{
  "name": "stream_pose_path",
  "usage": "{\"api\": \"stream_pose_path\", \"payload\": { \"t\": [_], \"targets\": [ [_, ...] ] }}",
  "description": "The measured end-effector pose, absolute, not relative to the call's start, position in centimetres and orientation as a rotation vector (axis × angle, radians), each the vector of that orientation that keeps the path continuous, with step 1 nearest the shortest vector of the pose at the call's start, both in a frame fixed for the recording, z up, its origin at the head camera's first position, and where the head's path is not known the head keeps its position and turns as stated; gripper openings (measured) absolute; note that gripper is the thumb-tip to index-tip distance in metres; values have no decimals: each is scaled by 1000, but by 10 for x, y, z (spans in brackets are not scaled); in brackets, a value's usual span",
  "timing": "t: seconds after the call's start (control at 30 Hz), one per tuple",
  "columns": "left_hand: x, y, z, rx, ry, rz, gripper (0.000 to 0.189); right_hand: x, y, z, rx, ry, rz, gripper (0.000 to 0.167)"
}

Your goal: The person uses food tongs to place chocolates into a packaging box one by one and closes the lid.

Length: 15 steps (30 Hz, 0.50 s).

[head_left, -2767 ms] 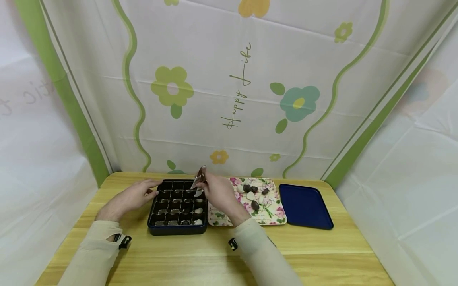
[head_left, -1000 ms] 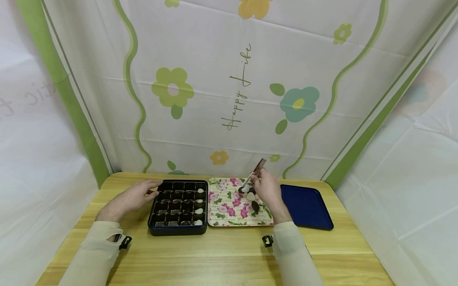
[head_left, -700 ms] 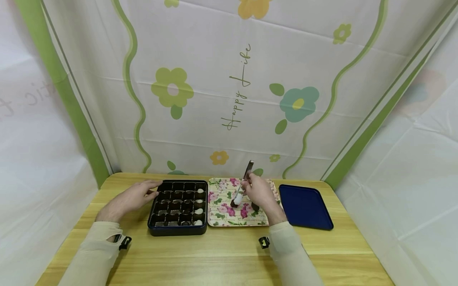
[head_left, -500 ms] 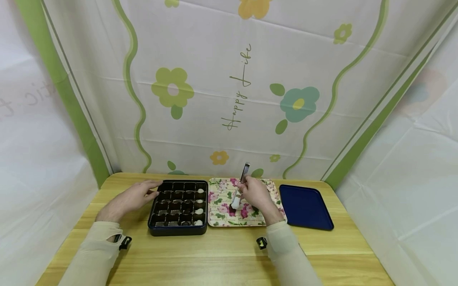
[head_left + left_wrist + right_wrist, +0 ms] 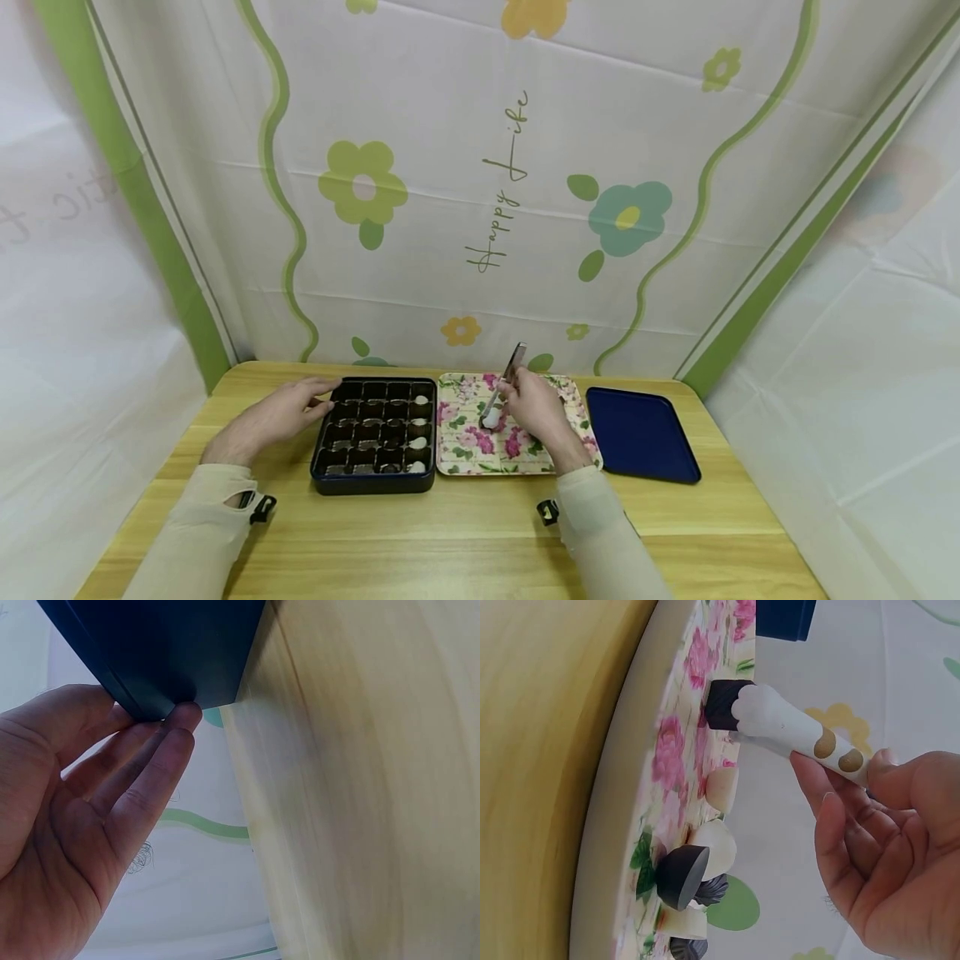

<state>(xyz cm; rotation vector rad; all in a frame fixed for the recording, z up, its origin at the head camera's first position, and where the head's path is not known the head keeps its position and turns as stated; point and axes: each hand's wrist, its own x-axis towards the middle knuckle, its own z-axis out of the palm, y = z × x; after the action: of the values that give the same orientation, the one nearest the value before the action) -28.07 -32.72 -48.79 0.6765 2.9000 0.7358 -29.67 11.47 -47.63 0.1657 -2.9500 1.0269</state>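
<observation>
My right hand point(image 5: 538, 408) point(image 5: 896, 862) grips white paw-tipped tongs point(image 5: 802, 727), whose tips are around a dark, angular chocolate point(image 5: 724, 703). They are over the flowered tray point(image 5: 461, 462); whether the chocolate touches it, I cannot tell. In the right wrist view, more chocolates lie on the tray, among them a dark dome-shaped one point(image 5: 681, 879) and a cream one point(image 5: 722, 789). On the left, the fingers of my left hand point(image 5: 281, 411) point(image 5: 105, 802) touch a corner of the dark blue box point(image 5: 372, 485) point(image 5: 172, 645). White pieces fill cells down its right column.
A flat dark blue lid point(image 5: 641, 433) lies right of the tray, close against its edge. Box and tray stand side by side on the wooden table point(image 5: 420, 542). Behind the table hangs a white flowered curtain point(image 5: 450, 208).
My right hand has gone from the box, where it left a white piece, to the tray's right part, then come back left with a dark chocolate in the tongs. My left hand stays put.
</observation>
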Motion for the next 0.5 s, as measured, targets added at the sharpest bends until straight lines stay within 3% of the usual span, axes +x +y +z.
{"api": "stream_pose_path", "payload": {
  "t": [0.5],
  "targets": [
    [-281,-327,-488,677,2916,720,54,-299,123,-485,-94,-2806,1551,41]
  ]
}}
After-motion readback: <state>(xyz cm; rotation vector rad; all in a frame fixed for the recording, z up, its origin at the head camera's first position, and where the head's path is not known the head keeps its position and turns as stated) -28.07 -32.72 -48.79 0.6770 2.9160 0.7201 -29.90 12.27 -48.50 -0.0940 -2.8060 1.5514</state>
